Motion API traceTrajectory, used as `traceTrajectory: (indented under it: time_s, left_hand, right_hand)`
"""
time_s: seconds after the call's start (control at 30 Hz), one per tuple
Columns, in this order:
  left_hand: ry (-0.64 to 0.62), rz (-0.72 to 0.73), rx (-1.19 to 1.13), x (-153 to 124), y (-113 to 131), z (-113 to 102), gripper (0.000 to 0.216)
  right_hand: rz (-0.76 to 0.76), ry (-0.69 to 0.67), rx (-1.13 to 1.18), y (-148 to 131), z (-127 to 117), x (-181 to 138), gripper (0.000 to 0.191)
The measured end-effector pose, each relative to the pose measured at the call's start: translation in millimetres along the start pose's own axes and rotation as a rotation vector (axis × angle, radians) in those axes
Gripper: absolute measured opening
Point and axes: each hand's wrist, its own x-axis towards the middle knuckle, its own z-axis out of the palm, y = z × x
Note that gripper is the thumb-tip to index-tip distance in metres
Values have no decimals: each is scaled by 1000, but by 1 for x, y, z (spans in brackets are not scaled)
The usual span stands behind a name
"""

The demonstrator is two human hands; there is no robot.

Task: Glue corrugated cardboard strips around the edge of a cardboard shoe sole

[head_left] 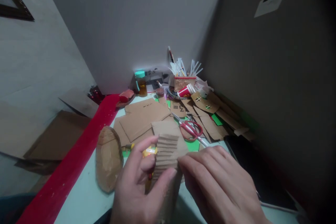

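A strip of brown cardboard (168, 147), creased into several crosswise ridges, stands up between my hands in the head view. My left hand (143, 182) grips its left edge, thumb in front and fingers behind. At the right edge, my right hand (217, 182) pinches the strip between thumb and curled fingers; its fingertips are partly hidden. Just beyond lies a pair of red-handled scissors (191, 131). A yellow tool (150, 152) shows partly behind my left fingers. To the left rests an oval boat-shaped cardboard piece (109, 159).
Flat cardboard sheets (147, 115) spread over the middle of the pale table. A dark tablet-like slab (259, 171) lies at the right. Along the back stand a bottle with a teal lid (141, 84), a box of white strips (185, 82) and a tipped red paper cup (186, 91).
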Motion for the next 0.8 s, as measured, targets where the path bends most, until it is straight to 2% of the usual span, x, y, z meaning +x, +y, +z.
traceTrajectory:
  time_s: [0.1, 0.23, 0.37, 0.47, 0.63, 0.8]
  left_hand:
    - [-64, -17, 2, 3, 0, -3, 48]
    - [-139, -37, 49, 6, 1, -10, 48]
    - [-231, -84, 25, 9, 4, -17, 48]
    - [-275, -114, -12, 11, 5, -19, 48]
    - [-316, -132, -62, 13, 6, -19, 49]
    - [-310, -204, -53, 12, 9, -19, 53]
  right_hand:
    - [13, -6, 1, -4, 2, 1, 20]
    - [134, 2, 79, -5, 5, 1, 13]
    - [186, 27, 150, 2, 2, 7, 16]
    - [197, -5, 209, 6, -3, 11, 18]
    - [211, -31, 243, 7, -9, 10, 18]
    - [266, 37, 149, 14, -17, 13, 12]
